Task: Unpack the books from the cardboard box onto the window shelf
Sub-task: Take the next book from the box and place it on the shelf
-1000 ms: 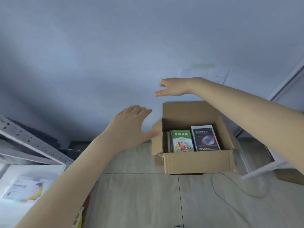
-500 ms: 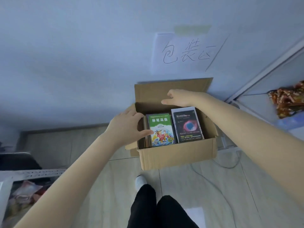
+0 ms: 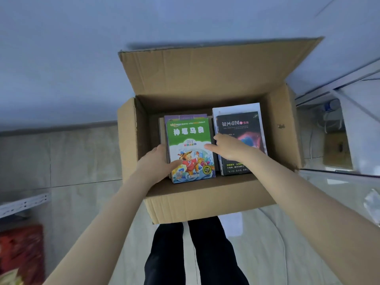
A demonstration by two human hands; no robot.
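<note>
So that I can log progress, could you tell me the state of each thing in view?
brown cardboard box: open, flaps raised.
green-covered picture book: flat, topping the left stack inside.
black-covered paperback book: flat, topping the right stack inside.
left hand: grips the green book's left edge.
right hand: at its right edge, grip unclear.

An open cardboard box (image 3: pixel 205 199) stands on the floor (image 3: pixel 86 161) against a pale wall, its far flap raised. Inside lie two stacks side by side, a green book (image 3: pixel 188 136) topping the left and a dark book (image 3: pixel 239 124) the right. The left hand (image 3: pixel 156 163) holds the green book's left edge, thumb on the cover. The right hand (image 3: pixel 228 148) rests over the dark book, its fingers (image 3: pixel 217 138) apparently reaching the gap between the stacks.
</note>
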